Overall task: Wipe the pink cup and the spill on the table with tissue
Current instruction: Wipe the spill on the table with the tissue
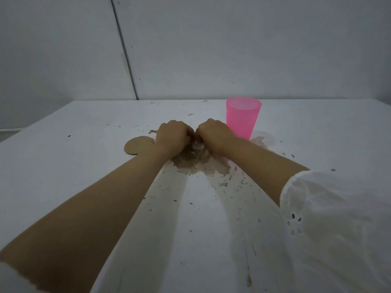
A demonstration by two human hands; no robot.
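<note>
The pink cup [243, 117] stands upright on the white table [63, 176], at the far right edge of the brown spill [196, 161]. Its contents cannot be determined. The left hand [172, 138] and right hand [213, 135] meet over the spill, fingers curled closed on a small white tissue [197, 145] between them. A tan disc [138, 145] lies left of the hands.
</note>
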